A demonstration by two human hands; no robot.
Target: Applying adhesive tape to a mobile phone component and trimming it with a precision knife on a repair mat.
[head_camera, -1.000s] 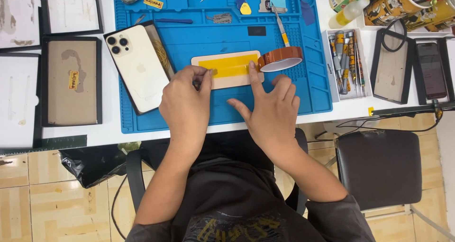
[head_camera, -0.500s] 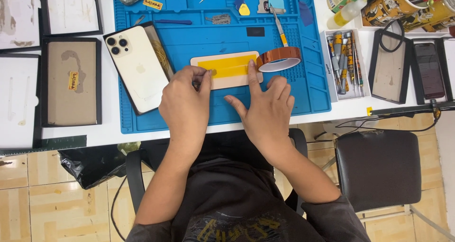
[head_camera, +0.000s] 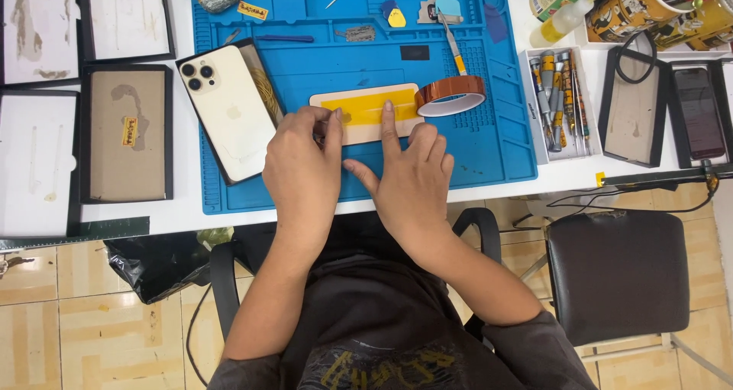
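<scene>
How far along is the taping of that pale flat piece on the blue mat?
Done: an amber tape strip lies along the pale flat piece. In hand: right hand presses it with its forefinger; left hand pinches its end. Left: the strip looks uncut from the tape roll.

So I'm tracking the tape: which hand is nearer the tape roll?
Right. The right hand lies just below and beside the tape roll, its forefinger pressing the yellow strip. The left hand sits at the strip's far end.
</scene>
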